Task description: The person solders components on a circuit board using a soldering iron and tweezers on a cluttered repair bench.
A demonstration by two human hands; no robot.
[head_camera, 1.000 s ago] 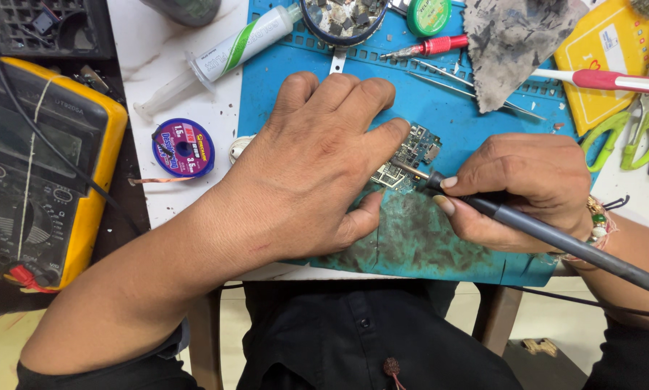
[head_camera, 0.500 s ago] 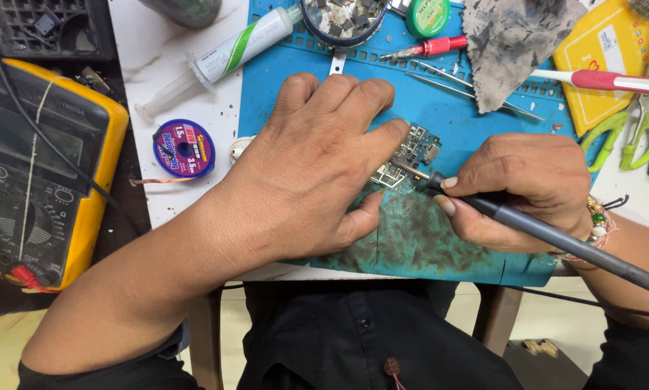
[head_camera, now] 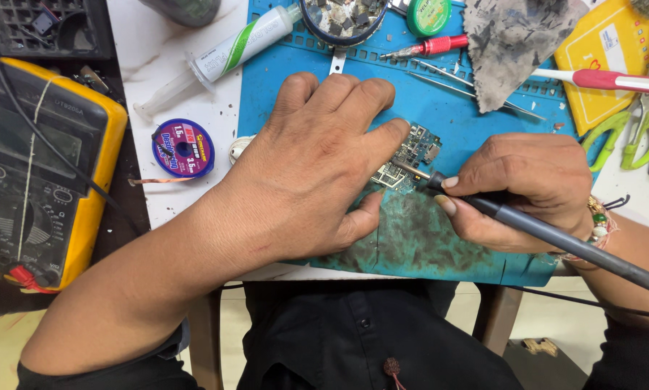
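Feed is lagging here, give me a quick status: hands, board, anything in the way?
Left hand flat, pinning circuit board on blue mat. Right hand holds soldering iron, tip on board. Tweezers lie behind, apart from the board.

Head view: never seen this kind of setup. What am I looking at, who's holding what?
One camera, worn on the person's head, looks down at a workbench. No robot: two bare hands. The left hand presses flat on a small circuit board lying on a blue work mat. The right hand grips a soldering iron like a pen, its tip at the board. Around them: a yellow multimeter, a purple spool of braid, a syringe, a red screwdriver, tweezers, a grey rag and green-handled scissors.
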